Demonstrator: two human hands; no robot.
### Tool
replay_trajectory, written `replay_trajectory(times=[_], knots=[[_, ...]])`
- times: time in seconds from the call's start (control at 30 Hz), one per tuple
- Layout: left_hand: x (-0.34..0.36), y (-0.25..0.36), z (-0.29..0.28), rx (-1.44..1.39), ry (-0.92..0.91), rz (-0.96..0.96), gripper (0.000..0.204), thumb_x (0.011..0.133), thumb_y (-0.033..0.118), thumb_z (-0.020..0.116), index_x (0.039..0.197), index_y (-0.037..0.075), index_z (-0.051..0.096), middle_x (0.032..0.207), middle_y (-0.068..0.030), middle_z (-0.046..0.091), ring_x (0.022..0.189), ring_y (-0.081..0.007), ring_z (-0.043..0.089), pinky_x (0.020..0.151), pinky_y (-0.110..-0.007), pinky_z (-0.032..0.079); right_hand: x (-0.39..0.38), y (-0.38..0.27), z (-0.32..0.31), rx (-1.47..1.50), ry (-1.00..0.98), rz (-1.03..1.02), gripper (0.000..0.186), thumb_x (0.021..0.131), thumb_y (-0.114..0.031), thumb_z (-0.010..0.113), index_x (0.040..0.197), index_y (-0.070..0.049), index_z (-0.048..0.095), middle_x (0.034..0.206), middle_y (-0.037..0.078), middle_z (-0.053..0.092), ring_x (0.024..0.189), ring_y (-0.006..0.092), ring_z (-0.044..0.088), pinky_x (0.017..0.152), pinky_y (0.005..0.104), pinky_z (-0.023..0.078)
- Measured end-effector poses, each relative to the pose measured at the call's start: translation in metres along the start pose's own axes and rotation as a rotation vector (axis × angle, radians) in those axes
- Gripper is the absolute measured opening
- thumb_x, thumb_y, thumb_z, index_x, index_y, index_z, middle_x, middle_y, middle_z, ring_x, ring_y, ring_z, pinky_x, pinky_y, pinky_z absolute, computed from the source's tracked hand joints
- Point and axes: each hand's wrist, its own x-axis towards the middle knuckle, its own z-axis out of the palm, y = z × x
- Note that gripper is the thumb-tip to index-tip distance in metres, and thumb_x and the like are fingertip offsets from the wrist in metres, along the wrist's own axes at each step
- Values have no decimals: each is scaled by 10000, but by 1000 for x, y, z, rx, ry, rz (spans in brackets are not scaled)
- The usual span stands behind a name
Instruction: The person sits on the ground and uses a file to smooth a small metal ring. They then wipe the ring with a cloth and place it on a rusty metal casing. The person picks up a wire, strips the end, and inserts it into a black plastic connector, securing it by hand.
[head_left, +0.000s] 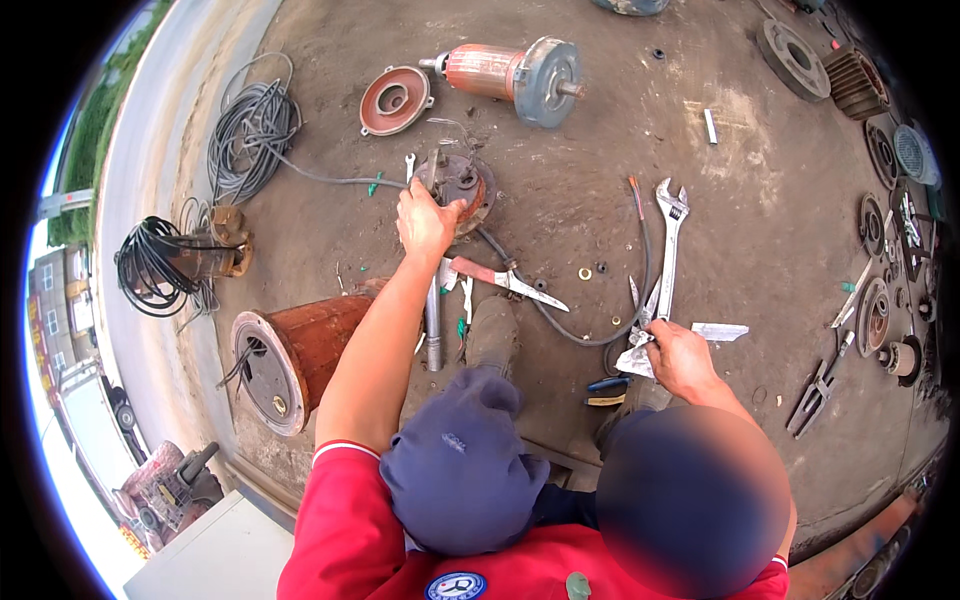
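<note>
My left hand grips the near left edge of a round, dirty metal motor cover, thumb apart from the fingers. A grey cable reaches this cover from the left. My right hand is closed at the lower end of a large adjustable wrench, whose jaw points away from me. Its fingertips are partly hidden. Crumpled white wrapping lies under and beside those fingers. Between my hands are a red-handled saw, a metal tube and a dark cable.
A red motor housing lies left of my forearm. Farther off are a rotor, a red end cover and a coiled cable. Pliers lie near my shoe. A puller and several round metal parts line the right side.
</note>
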Motion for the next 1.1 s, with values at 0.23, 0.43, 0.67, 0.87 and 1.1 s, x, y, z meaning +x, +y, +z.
replay_trajectory(times=[0.23,0.43,0.67,0.87,1.1], knots=[[54,-14,29,-119,25,-58,684,778,312,760,1297,-59,512,1087,-317,645,1073,-445,613,936,-458,466,13,15,10,131,-23,-22,208,838,-121,625,1032,-57,592,887,176,664,810,386,653,711,471,532],[27,14,12,-798,-39,-293,352,832,196,709,1020,-84,610,745,-75,634,630,-174,599,610,-326,502,24,29,-4,336,41,143,230,855,-112,660,1057,-30,586,915,199,669,840,400,649,723,465,516],[-69,69,-23,-1844,-560,-811,342,972,259,440,1183,33,585,1233,-139,607,1096,-286,598,976,-466,496,66,20,-12,799,215,226,210,921,-136,612,1080,1,609,882,162,682,800,229,662,731,357,496],[-104,82,29,-1647,-794,-1026,343,1010,263,374,1190,46,570,1234,-138,593,1120,-269,581,997,-473,481,69,33,6,1278,369,411,179,937,-115,596,1045,25,627,884,38,657,780,76,576,680,257,474],[-123,64,99,-1526,-771,-1018,317,1018,240,321,1088,54,569,1034,-71,639,972,-205,625,911,-427,521,94,-16,1,1280,407,230,210,939,-101,605,1114,14,616,959,51,670,841,109,620,747,264,503]])
